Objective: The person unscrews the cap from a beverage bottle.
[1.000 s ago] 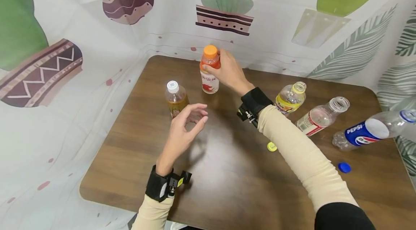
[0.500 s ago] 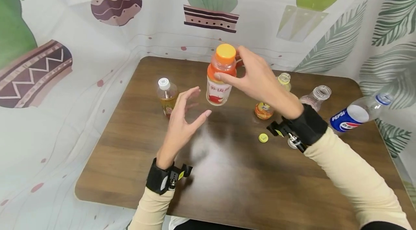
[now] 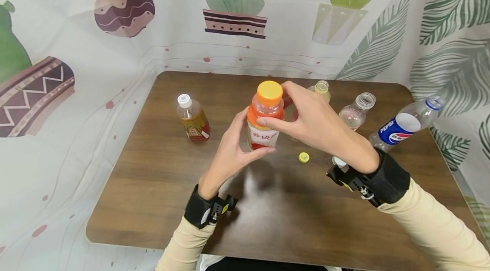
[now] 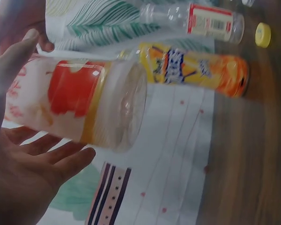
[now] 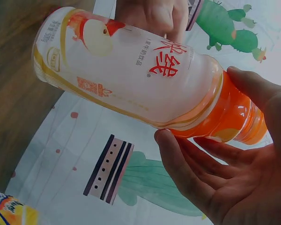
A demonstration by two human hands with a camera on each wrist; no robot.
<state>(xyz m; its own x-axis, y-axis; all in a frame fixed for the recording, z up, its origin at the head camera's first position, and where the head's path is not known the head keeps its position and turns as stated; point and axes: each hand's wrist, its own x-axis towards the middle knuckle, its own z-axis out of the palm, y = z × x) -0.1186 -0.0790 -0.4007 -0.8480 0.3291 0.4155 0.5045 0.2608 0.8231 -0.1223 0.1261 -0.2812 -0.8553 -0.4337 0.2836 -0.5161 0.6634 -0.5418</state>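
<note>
A bottle of apple milk drink (image 3: 263,135) with an orange cap (image 3: 269,92) is up off the table, upright in the head view. My right hand (image 3: 317,124) grips it round the orange shoulder, below the cap, thumb at the front. At its lower left, my left hand (image 3: 229,158) spreads thumb and fingers around the body. In the left wrist view those fingers (image 4: 61,161) are nearly straight beside the label, with the bottle's clear base facing the camera. The right wrist view shows the apple picture and red lettering on the label (image 5: 117,61).
A capped bottle of amber drink (image 3: 194,122) stands at left on the wooden table (image 3: 153,203). To the right are an uncapped yellow-labelled bottle (image 4: 196,70), an uncapped clear bottle (image 3: 354,113) and a Pepsi bottle (image 3: 403,126). A yellow cap (image 3: 304,158) lies nearer. Cactus-print cloth (image 3: 237,54) hangs behind.
My right hand has lifted the apple milk drink bottle off the back of the table and brought it nearer. My left hand has moved right, to the bottle's side. The head view has shifted.
</note>
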